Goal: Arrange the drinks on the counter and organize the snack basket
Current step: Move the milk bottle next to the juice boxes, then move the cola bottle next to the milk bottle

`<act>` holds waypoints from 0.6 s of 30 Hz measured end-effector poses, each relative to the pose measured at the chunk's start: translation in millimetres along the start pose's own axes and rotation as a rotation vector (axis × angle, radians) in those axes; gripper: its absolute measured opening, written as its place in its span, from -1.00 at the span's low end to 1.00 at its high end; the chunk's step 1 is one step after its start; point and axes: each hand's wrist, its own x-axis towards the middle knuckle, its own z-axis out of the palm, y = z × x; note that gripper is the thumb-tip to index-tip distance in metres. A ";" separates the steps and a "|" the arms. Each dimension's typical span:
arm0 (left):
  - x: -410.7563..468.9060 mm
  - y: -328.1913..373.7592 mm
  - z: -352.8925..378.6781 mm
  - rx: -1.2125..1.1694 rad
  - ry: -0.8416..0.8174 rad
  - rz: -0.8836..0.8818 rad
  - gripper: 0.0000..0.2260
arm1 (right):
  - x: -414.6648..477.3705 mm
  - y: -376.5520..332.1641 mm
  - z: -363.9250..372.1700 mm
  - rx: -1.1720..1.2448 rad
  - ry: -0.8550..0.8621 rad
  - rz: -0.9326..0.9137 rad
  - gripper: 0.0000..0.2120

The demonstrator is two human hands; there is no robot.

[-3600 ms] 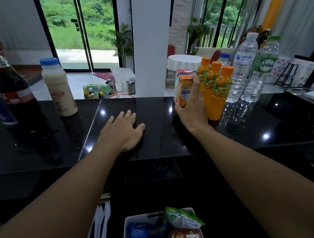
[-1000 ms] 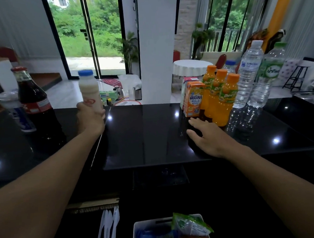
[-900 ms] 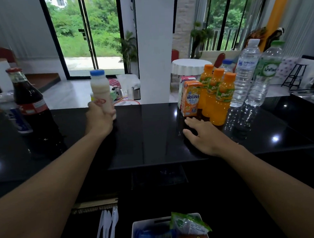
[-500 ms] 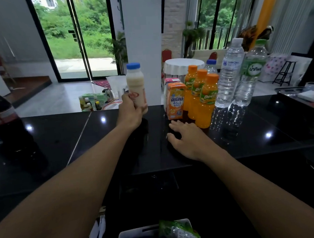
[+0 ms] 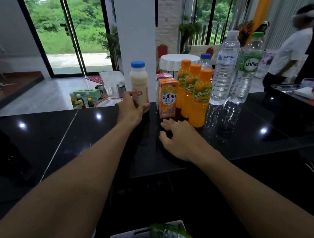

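Two hands apart: left hand (image 5: 131, 109) clasps the milk bottle (image 5: 138, 77), nine o'clock of the orange carton (image 5: 167, 98); right hand (image 5: 179, 137) lies loose on the surface (image 5: 61, 134).

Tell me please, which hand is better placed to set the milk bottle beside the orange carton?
Left. The left hand grips the milk bottle, upright and just left of the orange carton. The right hand rests on the counter, holding nothing.

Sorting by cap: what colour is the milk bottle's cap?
The cap is blue; head view.
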 end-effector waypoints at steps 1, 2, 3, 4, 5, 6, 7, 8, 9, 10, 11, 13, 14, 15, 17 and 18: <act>-0.3 -0.3 -0.5 -0.003 -0.001 0.004 -0.49 | 0.2 0.2 0.4 -0.002 0.005 -0.001 -0.46; -0.8 -0.4 -0.7 -0.005 0.000 0.008 -0.48 | 0.7 0.2 0.8 -0.003 0.008 -0.002 -0.46; -1.2 -0.7 -0.6 -0.004 -0.001 0.012 -0.47 | 1.1 0.3 1.2 -0.003 0.010 -0.004 -0.46; -1.4 -0.9 -0.1 -0.003 -0.003 0.016 -0.47 | 1.4 0.3 1.4 -0.002 0.013 -0.004 -0.46; -1.5 -1.0 0.8 -0.001 -0.007 0.019 -0.46 | 1.6 0.3 1.5 0.002 0.015 -0.004 -0.46; -1.4 -1.1 1.6 0.003 -0.013 0.019 -0.46 | 1.6 0.5 1.5 0.005 0.017 -0.003 -0.46; -1.4 -1.0 2.0 0.009 -0.018 0.016 -0.45 | 1.6 0.7 1.5 0.007 0.019 -0.005 -0.46; -1.2 -0.7 1.5 0.019 -0.024 0.012 -0.45 | 1.6 0.9 1.5 0.008 0.021 -0.008 -0.46; -1.2 -0.3 0.5 0.032 -0.037 0.007 -0.46 | 1.5 1.1 1.3 0.009 0.023 -0.010 -0.46; -1.1 -0.1 -1.1 0.046 -0.056 0.003 -0.45 | 1.6 1.0 1.0 0.010 0.025 -0.010 -0.46; -1.3 -0.2 -3.1 0.061 -0.080 -0.001 -0.45 | 1.6 0.8 0.5 0.015 0.026 -0.011 -0.47; -3.1 -1.2 -8.1 0.094 -0.123 -0.002 -0.44 | 1.9 0.4 0.0 0.024 0.026 -0.015 -0.48; -4.9 -2.2 -11.3 0.125 -0.137 0.009 -0.46 | 1.8 0.1 -0.2 0.025 0.030 -0.017 -0.49; -7.7 -3.4 -15.3 0.169 -0.144 0.027 -0.49 | 1.6 -0.2 -0.5 0.026 0.036 -0.019 -0.50; -15.4 -5.7 -26.9 0.271 -0.153 0.071 -0.51 | 0.6 -1.0 -2.0 0.030 0.041 -0.016 -0.51; -20.1 -6.9 -34.3 0.308 -0.163 0.091 -0.51 | 0.0 -1.6 -3.3 0.033 0.039 -0.012 -0.51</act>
